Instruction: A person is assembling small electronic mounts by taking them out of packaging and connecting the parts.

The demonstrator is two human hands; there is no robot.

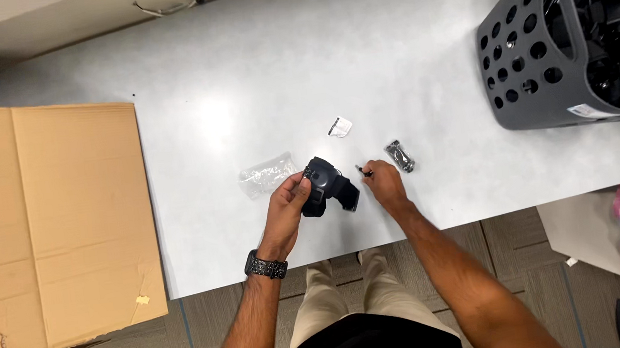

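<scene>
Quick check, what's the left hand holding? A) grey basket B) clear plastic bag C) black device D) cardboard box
C: the left hand grips the black device just above the table; the clear bag lies beside it, untouched.

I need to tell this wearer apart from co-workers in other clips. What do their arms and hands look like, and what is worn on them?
Both forearms are bare, with no sleeves and no gloves. The left hand has a black chunky-link wristwatch at its wrist. The right hand and its wrist show nothing worn.
</scene>
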